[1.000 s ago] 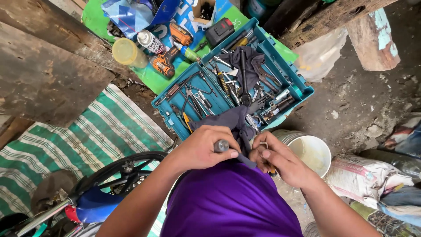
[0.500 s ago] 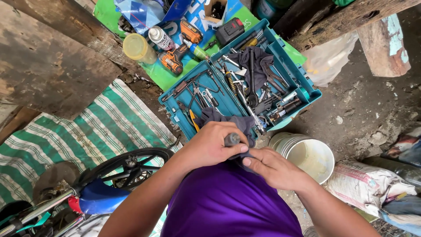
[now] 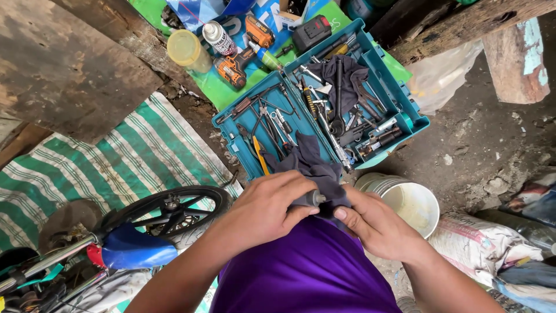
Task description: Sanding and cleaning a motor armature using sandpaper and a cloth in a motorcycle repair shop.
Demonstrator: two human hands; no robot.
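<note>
Left hand (image 3: 267, 210): fingers wrapped around one small grey metal cylinder (image 3: 313, 199), held just above the purple shirt.
Right hand (image 3: 370, 223): fingers pinching the dark cloth (image 3: 313, 168) against the cylinder's end.
Toolbox (image 3: 412, 110): one, teal, open, on the floor.
Spray can (image 3: 218, 37): one, white, red top.
Jar (image 3: 185, 50): one, yellow.
Bucket (image 3: 412, 203): one, white.

rough dirt-floor repair workshop; open teal toolbox (image 3: 405, 110), cordless drill (image 3: 234, 68), bicycle wheel (image 3: 174, 211)

teal toolbox (image 3: 405, 110), green-striped mat (image 3: 133, 156), purple shirt (image 3: 307, 272)
</note>
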